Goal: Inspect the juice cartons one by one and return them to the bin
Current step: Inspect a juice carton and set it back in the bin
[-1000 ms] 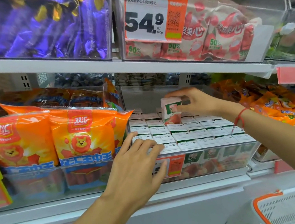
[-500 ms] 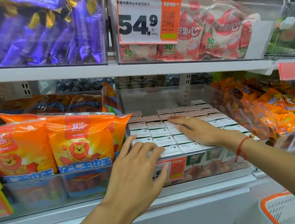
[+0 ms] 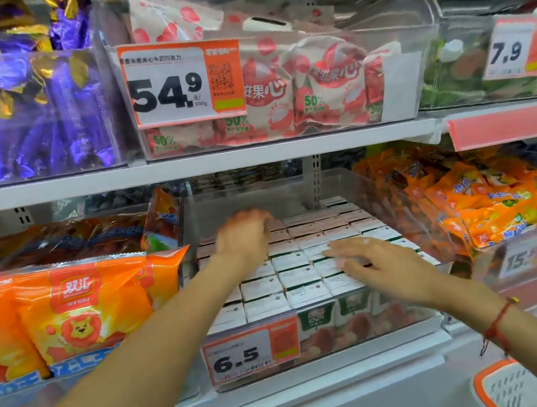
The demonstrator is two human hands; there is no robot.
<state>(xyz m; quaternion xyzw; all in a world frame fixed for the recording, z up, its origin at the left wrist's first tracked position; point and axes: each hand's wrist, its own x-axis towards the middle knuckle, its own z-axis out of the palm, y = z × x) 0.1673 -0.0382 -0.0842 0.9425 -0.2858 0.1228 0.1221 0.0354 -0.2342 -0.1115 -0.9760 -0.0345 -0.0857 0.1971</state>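
Cartons (image 3: 299, 269) packed upright in clear bin (image 3: 373, 323) (none lifted). Left hand (image 3: 244, 237), blurred, curled over rows at 11 o'clock, grip unclear; right hand (image 3: 377, 265) flat, fingers spread. Likely choosing next carton; needs a clean pinch.

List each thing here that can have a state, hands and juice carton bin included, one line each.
juice cartons: upright, packed in rows, none lifted.
clear bin: open-topped, nearly full.
left hand: reaching over the back rows, blurred, grip unclear.
right hand: fingers straight, resting flat on carton tops.
6.5 price tag: fixed on bin front.
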